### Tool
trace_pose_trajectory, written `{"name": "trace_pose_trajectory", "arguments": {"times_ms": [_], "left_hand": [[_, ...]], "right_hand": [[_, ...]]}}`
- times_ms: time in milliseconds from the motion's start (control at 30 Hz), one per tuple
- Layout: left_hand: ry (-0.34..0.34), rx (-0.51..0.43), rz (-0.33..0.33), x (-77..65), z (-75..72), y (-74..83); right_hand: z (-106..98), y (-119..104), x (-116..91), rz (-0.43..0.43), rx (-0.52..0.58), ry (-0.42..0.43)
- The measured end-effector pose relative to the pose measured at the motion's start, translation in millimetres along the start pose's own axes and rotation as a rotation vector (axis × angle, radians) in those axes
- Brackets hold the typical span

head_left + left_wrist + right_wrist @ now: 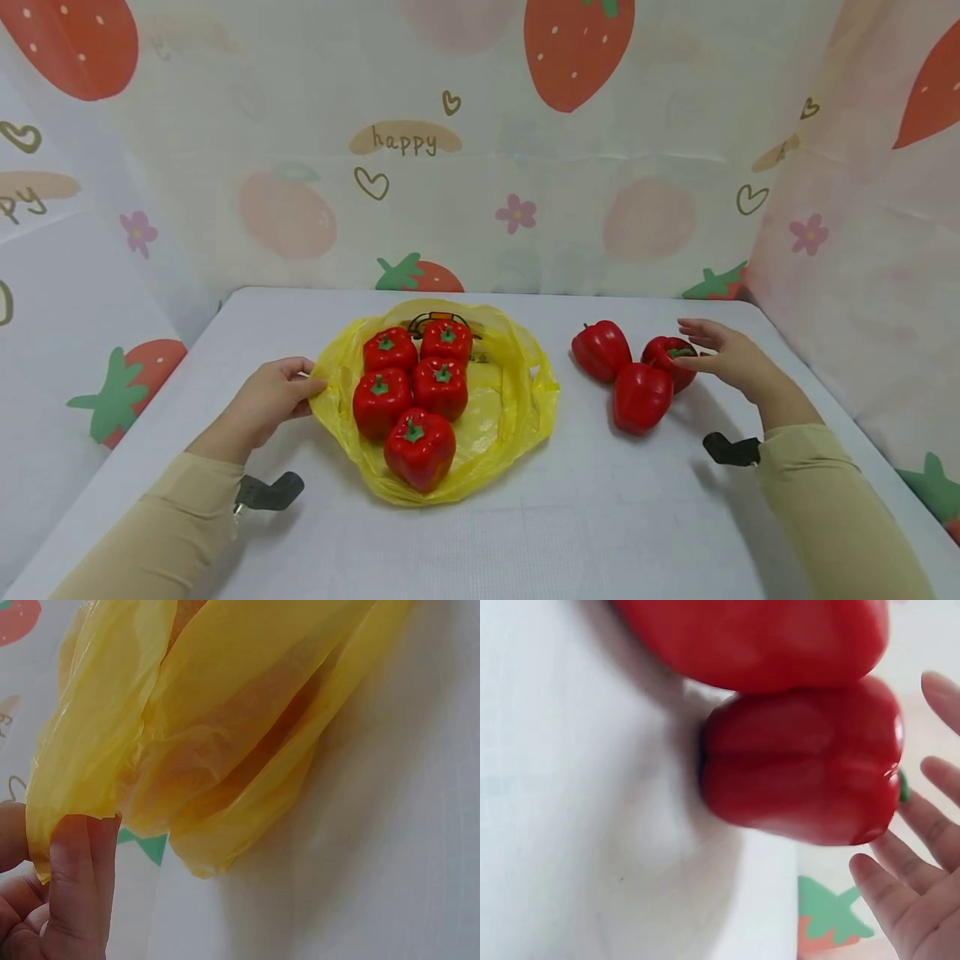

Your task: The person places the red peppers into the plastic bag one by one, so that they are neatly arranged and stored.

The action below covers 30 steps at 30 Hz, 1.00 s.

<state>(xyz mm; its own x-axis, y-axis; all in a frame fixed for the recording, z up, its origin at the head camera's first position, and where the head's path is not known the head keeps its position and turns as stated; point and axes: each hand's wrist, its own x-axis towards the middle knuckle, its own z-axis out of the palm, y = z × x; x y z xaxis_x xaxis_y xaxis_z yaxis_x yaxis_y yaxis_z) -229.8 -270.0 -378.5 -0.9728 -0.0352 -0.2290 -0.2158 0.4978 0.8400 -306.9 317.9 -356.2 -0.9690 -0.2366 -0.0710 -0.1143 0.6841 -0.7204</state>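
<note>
A yellow plastic bag [517,400] lies spread on the table, its mouth wide, with several red bell peppers [419,450] inside, green stems up. My left hand [272,398] pinches the bag's left rim between thumb and fingers; the left wrist view shows the yellow film [82,765] between them. To the right of the bag sit three more red bell peppers. My right hand [723,357], fingers spread, is beside the rear right pepper [663,357]. In the right wrist view its fingertips are around the stem end of that pepper [802,765], with nothing gripped.
Another pepper [602,352] lies on its side at the back, and one [642,398] stands in front of it. The white table [525,542] is backed by a strawberry-print cloth [480,225] on three sides. Black wrist mounts [270,492] project below both hands.
</note>
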Motion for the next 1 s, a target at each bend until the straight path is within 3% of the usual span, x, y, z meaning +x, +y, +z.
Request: {"name": "trace_pose_trajectory", "arguments": {"times_ms": [333, 1000], "left_hand": [[-0.001, -0.004, 0.006, -0.3, -0.6, -0.3], [-0.007, -0.014, 0.009, -2.4, -0.6, 0.5]], "right_hand": [[4, 18, 3, -0.032, 0.005, -0.048], [13, 22, 4, 0.074, -0.007, -0.04]]}}
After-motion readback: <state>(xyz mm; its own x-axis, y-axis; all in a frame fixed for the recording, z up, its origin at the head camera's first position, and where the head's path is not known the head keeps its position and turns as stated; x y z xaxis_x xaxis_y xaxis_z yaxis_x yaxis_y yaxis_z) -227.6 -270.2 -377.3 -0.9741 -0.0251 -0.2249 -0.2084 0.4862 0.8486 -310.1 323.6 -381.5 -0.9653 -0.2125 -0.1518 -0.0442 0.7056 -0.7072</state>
